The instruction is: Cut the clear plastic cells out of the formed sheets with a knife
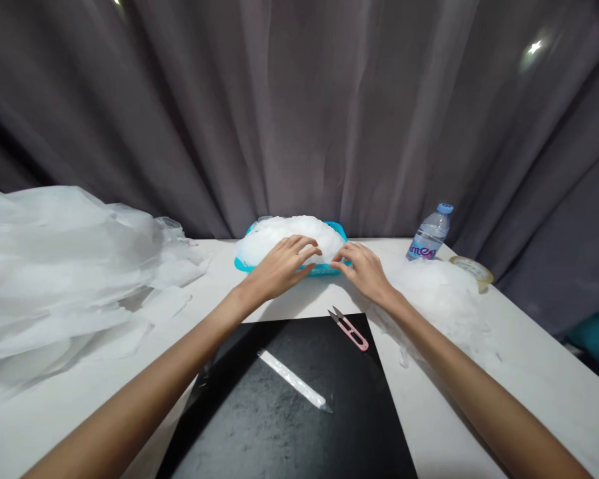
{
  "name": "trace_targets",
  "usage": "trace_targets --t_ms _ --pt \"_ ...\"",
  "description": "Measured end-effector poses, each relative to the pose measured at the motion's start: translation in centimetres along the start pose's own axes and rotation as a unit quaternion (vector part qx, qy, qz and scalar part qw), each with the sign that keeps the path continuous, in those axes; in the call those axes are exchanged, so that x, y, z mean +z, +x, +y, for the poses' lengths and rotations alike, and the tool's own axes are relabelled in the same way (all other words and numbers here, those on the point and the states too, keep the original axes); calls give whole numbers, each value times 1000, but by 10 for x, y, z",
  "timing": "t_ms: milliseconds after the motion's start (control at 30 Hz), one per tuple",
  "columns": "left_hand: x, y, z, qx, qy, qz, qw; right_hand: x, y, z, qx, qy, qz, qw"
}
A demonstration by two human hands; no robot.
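The left hand [285,267] partly hides the blue basket [322,271]

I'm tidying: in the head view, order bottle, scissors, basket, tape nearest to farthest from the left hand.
1. Basket, right at the left hand
2. Scissors, on the black mat
3. Bottle, off to the right
4. Tape, farther right

I'm seeing two slim arms from my end, and they're going totally bare. The left forearm [170,362] and right forearm [472,386] are both looking smooth and slender, tapering down to narrow wrists [243,295]. The left hand [284,269] and right hand [363,269] are showing bare too, with longish, skinny fingers [302,241]. Fingernails are coming through way too small for me to make out properly, tbh.
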State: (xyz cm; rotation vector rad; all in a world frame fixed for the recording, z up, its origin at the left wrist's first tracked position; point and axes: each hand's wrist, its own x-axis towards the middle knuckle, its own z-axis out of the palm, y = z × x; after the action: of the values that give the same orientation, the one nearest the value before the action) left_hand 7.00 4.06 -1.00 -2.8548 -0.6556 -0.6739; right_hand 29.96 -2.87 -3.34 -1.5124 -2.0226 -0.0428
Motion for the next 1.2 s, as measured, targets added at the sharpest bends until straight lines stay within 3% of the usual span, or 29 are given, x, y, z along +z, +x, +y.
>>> trace_targets --t_ms 133,300,433,500,567,633,700,733,833,967,1200 --pt "4 -1 2 -29 10 -11 999 2 3 4 3 34 43 999" --pt "2 -4 8 -83 -6 4 996 7 8 6 68 97 157 981" --pt "-5 3 22 -133 -44 50 989 -2 11 -1 91 150 235 956" --pt "-8 9 35 -161 -127 88 975 -10 10 -10 81 171 245 951" --pt "-13 13 49 -188 -305 116 926 -20 5 -21 66 209 222 950" --pt "-21 13 64 -200 -487 119 842 -31 -4 -34 55 291 172 940" --pt "-36 8 78 -215 -577 123 778 -45 -17 -47 49 388 111 913" --pt "-45 3 83 -222 -591 126 765 -53 -24 -53 46 424 78 901" --pt "-75 -16 97 -222 -586 75 776 -79 -43 -68 47 469 -18 882" --pt "-100 -38 108 -232 -578 23 782 -103 -54 -82 42 443 -97 890" --pt "-105 -46 118 -242 -653 -17 718 -101 -58 -84 50 508 -51 858"
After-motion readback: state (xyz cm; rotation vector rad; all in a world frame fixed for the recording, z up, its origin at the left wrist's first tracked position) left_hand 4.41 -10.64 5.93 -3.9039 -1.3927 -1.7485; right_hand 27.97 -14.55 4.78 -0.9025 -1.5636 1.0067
